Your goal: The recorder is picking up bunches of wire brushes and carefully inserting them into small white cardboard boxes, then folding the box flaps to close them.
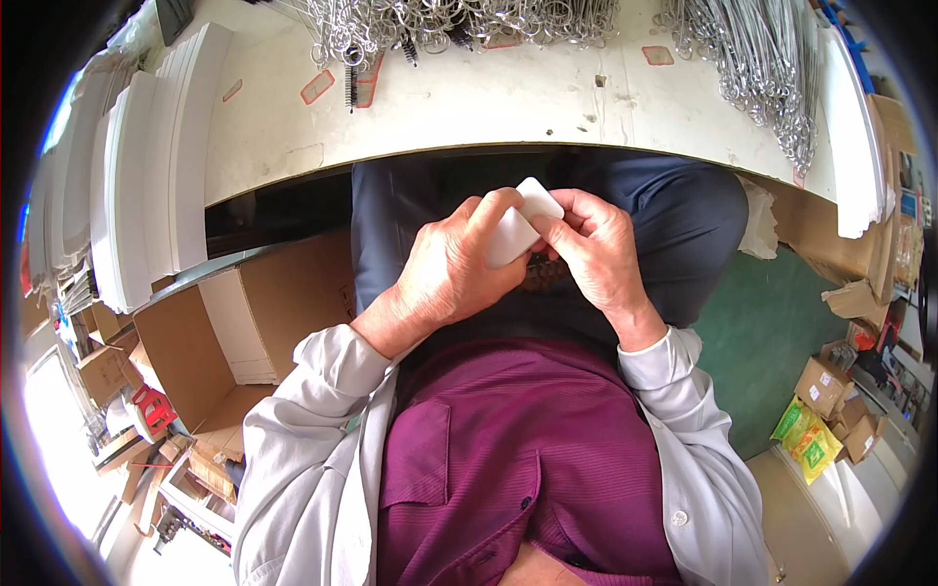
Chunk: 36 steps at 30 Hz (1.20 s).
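Note:
Over my lap, just below the table's front edge, both hands meet at a small white piece with rounded corners (512, 237). My left hand (451, 256) is closed round its left side. A second white rounded flap or piece (538, 199) sticks up beside it, and my right hand (594, 241) pinches that side between thumb and fingers. Whether the two white parts are joined I cannot tell; my fingers cover the place where they meet. On the table (469, 107), bundles of looped wire brushes (459, 21) lie at the far edge, some showing black bristles.
More looped wire pieces (762, 73) lie at the table's far right. Stacks of white folded card (161, 156) stand on the left. Below them is an open cardboard box (186, 342). A yellow-green bag (809, 439) and small cartons (831, 386) sit at the right.

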{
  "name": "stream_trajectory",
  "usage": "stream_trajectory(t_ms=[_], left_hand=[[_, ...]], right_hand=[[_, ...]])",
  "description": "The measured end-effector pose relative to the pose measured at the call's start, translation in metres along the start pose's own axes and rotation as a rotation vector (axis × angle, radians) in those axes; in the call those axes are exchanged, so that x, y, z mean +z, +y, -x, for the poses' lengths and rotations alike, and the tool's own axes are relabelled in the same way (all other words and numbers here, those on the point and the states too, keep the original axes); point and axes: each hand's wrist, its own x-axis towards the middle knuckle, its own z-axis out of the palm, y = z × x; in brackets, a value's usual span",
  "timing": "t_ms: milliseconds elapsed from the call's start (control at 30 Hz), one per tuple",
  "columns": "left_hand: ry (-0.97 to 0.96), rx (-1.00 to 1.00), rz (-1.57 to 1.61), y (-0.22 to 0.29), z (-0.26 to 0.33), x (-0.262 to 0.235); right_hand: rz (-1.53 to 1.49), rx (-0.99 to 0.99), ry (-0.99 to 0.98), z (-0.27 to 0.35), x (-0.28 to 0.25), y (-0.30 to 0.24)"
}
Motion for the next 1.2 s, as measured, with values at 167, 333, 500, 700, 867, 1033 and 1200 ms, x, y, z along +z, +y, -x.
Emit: stream_trajectory(t_ms=[167,333,500,700,867,1033,1200], left_hand=[[0.019,0.025,-0.013,-0.002,0.001,0.003],[0.001,-0.032,-0.005,0.001,0.001,0.003],[0.013,-0.021,0.000,-0.002,0.001,0.005],[0.004,-0.025,-0.001,-0.004,0.001,0.008],[-0.001,-0.038,-0.007,-0.003,0.002,0.007],[0.003,-0.035,0.002,-0.003,0.002,0.007],[0.004,-0.019,0.000,-0.006,0.002,0.008]], right_hand=[[0.010,0.016,-0.008,0.000,0.000,0.002],[0.025,0.006,-0.010,0.000,0.000,0.004],[0.043,0.004,-0.009,0.000,0.000,0.007],[0.030,0.012,-0.010,0.001,0.001,0.010],[0.093,-0.019,0.009,0.001,0.002,0.010],[0.129,-0.029,0.013,0.001,0.002,0.009],[0.144,-0.043,0.017,0.001,0.001,0.010]])
